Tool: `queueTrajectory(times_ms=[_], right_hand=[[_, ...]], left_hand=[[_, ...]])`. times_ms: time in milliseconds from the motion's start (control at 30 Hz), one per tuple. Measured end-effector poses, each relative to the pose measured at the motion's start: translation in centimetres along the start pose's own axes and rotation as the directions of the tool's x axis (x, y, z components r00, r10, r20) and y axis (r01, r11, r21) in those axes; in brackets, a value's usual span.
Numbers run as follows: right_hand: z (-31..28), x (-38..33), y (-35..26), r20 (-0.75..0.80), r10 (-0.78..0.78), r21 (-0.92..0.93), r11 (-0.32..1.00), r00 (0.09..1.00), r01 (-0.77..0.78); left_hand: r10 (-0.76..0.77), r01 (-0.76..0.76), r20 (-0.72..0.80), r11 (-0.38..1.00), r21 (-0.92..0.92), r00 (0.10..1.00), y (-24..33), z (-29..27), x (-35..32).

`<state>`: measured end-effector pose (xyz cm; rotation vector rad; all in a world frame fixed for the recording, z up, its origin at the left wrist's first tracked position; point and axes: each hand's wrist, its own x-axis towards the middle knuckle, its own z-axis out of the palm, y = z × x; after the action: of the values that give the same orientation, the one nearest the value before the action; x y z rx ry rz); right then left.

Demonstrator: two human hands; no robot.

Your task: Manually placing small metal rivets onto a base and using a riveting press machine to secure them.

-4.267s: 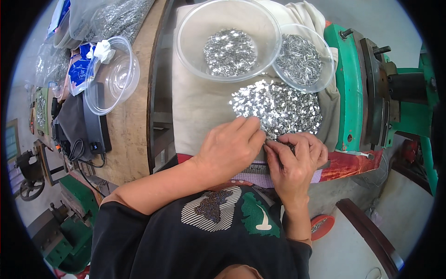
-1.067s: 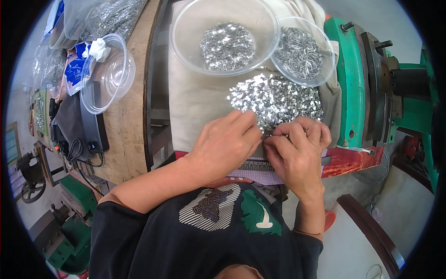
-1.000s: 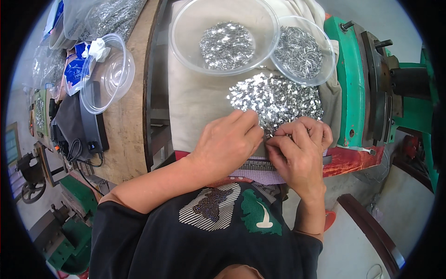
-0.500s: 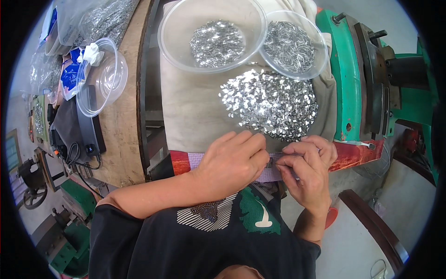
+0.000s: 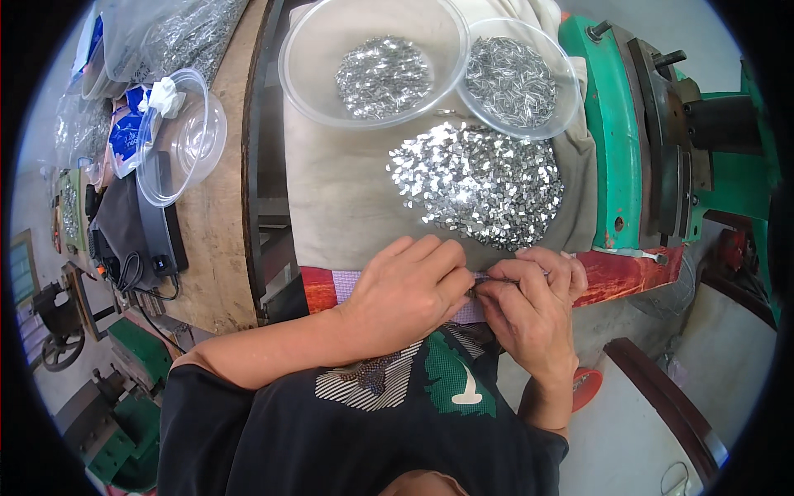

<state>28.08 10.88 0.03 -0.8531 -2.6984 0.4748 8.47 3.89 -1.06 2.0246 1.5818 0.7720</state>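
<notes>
Both my hands meet at the near edge of the cloth-covered surface, over a strip of lilac patterned fabric (image 5: 346,283). My left hand (image 5: 413,285) is closed, thumb and fingers pinched together; whatever lies in the pinch is hidden. Close beside it, my right hand (image 5: 533,310) has its fingers bent and pinched on a small thin metal piece, only partly visible. Just beyond them a pile of small shiny metal pieces (image 5: 488,186) is spread on the beige cloth (image 5: 335,202).
Behind the pile stand a large clear bowl (image 5: 306,74) of metal bits and a smaller clear tub (image 5: 571,107) of metal pins. A green machine (image 5: 608,165) borders the right. On the left, a wooden table (image 5: 219,248) carries an empty clear tub (image 5: 211,136) and bags.
My right hand has moved slightly left, closer to my left hand, and its fingers have drawn in. My left hand stays almost in place, still pinched.
</notes>
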Motion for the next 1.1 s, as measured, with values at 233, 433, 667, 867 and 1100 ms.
queueTrajectory(times_ms=[233, 433, 667, 867, 1100], right_hand=[[-0.5, 0.0, 0.2, -0.002, 0.019, 0.019, 1.0, 1.0, -0.019], [-0.3, 0.0, -0.1, -0.019, 0.014, 0.026, 1.0, 1.0, -0.013], [0.3, 0.1, -0.8, -0.005, -0.028, -0.057, 0.998, 1.0, 0.028], [0.4, 0.0, -1.3, -0.038, -0.087, -0.187, 0.979, 0.995, 0.079], [0.7, -0.6, -1.2, -0.07, -0.103, -0.206, 0.975, 0.992, 0.087]], left_hand=[[0.003, -0.003, -0.006, 1.0, 0.017, 1.0, -0.2, 0.0, -0.6], [0.016, -0.017, 0.011, 0.998, 0.064, 1.0, -0.2, 0.1, -0.5], [-0.02, 0.02, 0.007, 1.0, 0.004, 1.0, -0.3, -0.4, -0.8], [-0.026, 0.026, 0.006, 1.0, -0.009, 1.0, -0.5, -0.5, -1.2], [-0.069, 0.069, -0.029, 0.997, 0.017, 0.997, -1.7, -2.2, -3.5]])
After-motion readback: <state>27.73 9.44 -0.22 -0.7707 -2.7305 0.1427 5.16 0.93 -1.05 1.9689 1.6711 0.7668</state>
